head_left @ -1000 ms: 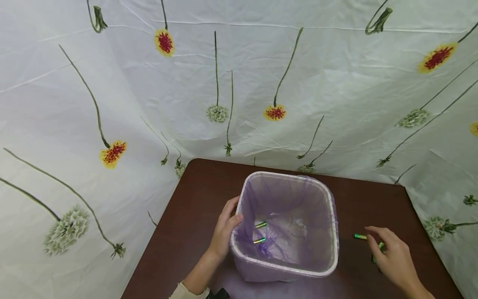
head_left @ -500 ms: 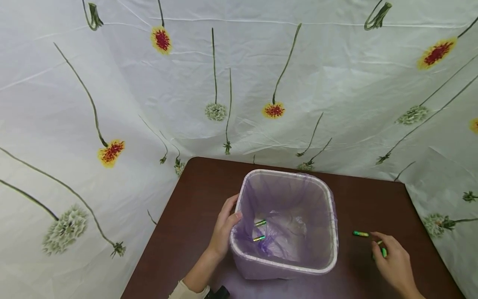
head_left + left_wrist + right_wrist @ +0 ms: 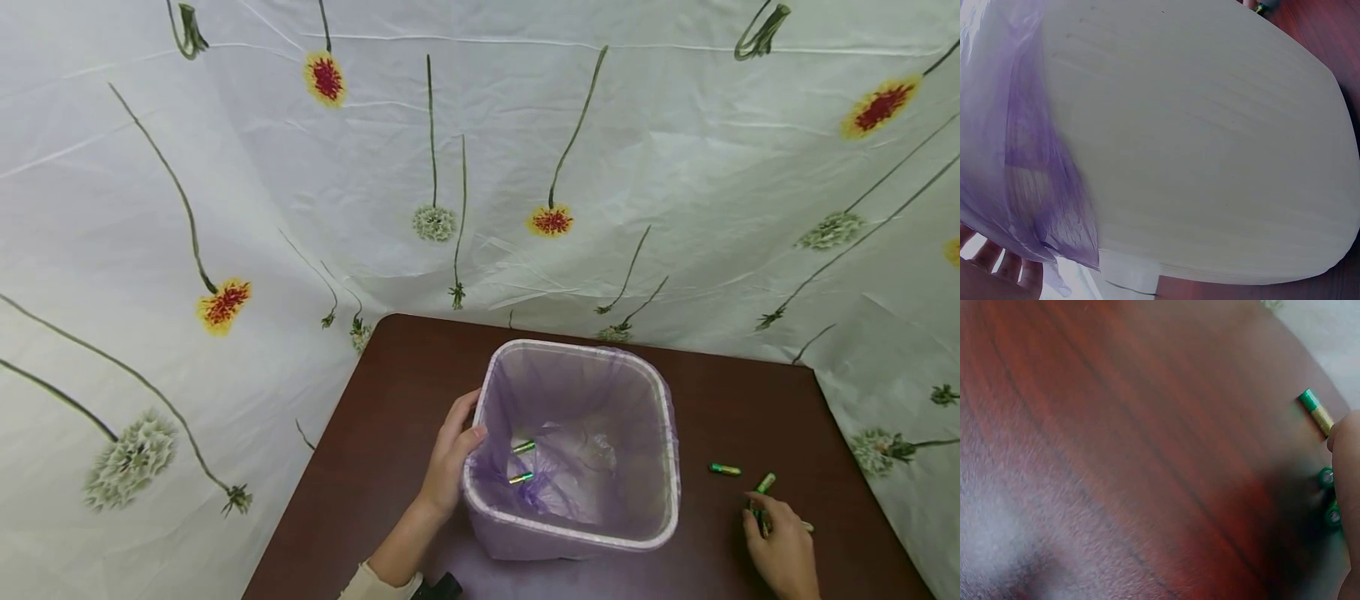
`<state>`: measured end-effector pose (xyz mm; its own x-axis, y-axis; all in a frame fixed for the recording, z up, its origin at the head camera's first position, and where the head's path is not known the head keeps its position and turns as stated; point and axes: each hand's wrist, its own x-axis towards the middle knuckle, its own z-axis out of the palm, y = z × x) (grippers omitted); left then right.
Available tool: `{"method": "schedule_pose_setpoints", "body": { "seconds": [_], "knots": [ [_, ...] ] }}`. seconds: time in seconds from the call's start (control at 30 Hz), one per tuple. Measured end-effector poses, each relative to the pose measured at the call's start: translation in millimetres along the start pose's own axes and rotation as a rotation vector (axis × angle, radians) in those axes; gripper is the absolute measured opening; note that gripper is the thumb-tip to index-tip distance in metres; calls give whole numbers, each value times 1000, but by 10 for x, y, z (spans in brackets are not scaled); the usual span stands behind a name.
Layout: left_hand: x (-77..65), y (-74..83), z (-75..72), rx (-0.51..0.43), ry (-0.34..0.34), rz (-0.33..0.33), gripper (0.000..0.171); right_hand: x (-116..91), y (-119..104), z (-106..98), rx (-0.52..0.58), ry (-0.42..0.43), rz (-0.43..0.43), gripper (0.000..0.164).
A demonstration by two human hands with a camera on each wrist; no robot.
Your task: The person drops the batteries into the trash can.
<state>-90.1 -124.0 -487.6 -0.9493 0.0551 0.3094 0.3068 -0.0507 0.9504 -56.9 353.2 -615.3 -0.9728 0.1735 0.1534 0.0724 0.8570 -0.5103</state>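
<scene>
Two batteries (image 3: 523,447) lie inside the lined bin (image 3: 532,542), its rim gripped by the left hand (image 3: 450,458). Several more lie outside on the worktop (image 3: 727,400), around the right hand (image 3: 783,542); whether it pinches one, I cannot tell.

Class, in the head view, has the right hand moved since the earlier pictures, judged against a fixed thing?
Yes: the right hand has moved down the picture, farther from the table's far edge.
</scene>
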Motion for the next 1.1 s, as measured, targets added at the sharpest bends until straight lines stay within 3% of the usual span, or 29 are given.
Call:
{"method": "schedule_pose_setpoints", "body": {
  "seconds": [0.3, 0.5, 0.63, 0.77, 0.9, 1.1],
  "knots": [
    [10, 11, 4, -11, -2, -7, 52, 7, 61, 127, -2, 106, -51, 27],
    [9, 12, 11, -11, 0, -5, 52, -11, 60, 179, -5, 165, 18, 31],
    [8, 8, 6, -11, 3, 0, 52, 4, 66, 176, -28, 170, 57, 32],
    [7, 4, -1, -3, 2, 6, 51, 24, 86, 153, -55, 169, 40, 30],
    [4, 2, -3, -4, 4, 6, 52, 65, 88, 118, -65, 129, 22, 25],
    [-1, 7, -1, -4, -1, 3, 52, 102, 72, 95, -69, 67, 71, 23]
  ]
}}
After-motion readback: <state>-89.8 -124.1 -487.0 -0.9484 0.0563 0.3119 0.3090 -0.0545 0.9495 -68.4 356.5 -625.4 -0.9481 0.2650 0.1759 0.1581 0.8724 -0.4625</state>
